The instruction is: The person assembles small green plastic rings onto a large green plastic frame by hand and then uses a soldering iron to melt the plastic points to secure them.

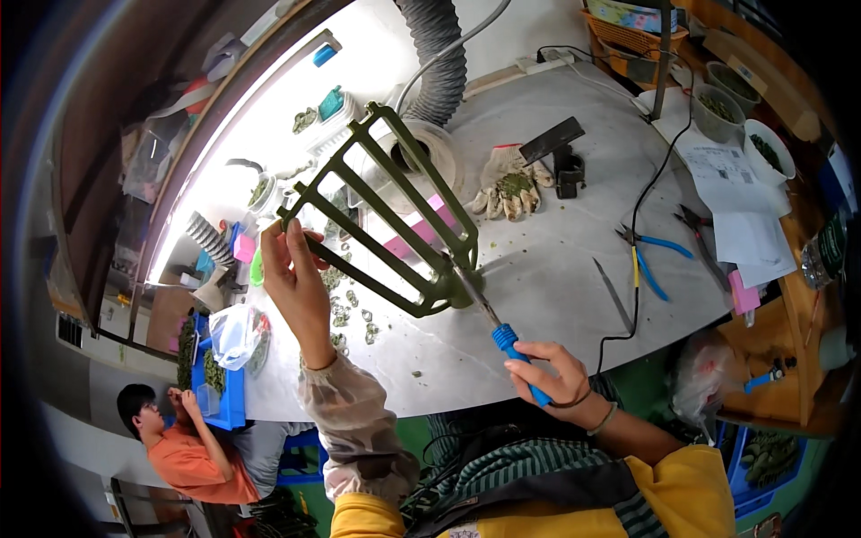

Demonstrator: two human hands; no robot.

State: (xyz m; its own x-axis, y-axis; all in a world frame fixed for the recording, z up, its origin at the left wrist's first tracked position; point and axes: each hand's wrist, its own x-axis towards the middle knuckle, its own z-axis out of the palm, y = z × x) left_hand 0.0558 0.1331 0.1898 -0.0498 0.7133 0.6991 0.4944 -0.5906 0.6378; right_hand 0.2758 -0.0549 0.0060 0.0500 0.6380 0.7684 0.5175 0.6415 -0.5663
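frame of green bars in left hand, blue-handled tool in right hand near frame's narrow end

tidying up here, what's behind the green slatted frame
Through the gaps in the green slatted frame, a pink block and, farther back, part of a white roll show. Whatever lies directly behind its solid parts is covered.

Across the grey desk I log: olive-green slatted plastic frame left of middle, before the round white spool. Small green pieces along the frame's left side. Stained white fabric glove right of spool. Blue-handled metal pliers nearer right edge; slim grey metal blade left of them, toward front edge. White paper sheets at right edge.
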